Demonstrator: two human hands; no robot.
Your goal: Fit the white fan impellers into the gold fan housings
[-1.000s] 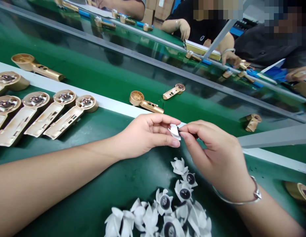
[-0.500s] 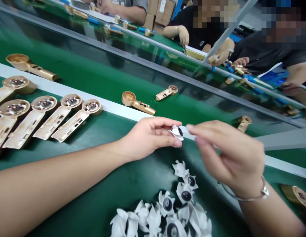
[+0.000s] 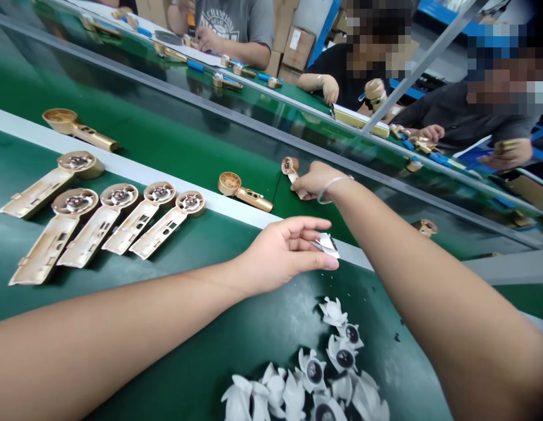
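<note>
My left hand (image 3: 289, 251) holds a small white fan blade (image 3: 328, 244) with a dark hub between thumb and fingers, over the table's near edge. Reaching across the green belt, my right hand (image 3: 312, 180) has its fingers closed on a gold fan housing (image 3: 290, 166), whose round end points away. Several white fan blades (image 3: 314, 371) lie in a heap on the green table below my hands. To the left, several open gold housings (image 3: 118, 195) rest in a row, their motors showing.
Another gold housing (image 3: 245, 193) lies on the belt left of my right hand, and one more (image 3: 80, 128) farther left. A metal rail (image 3: 236, 114) runs beyond the belt. People work at the far bench.
My right hand has moved from beside the fan blade out over the belt and taken hold of the gold housing there. The left hand still holds the blade. The view has shifted slightly.
</note>
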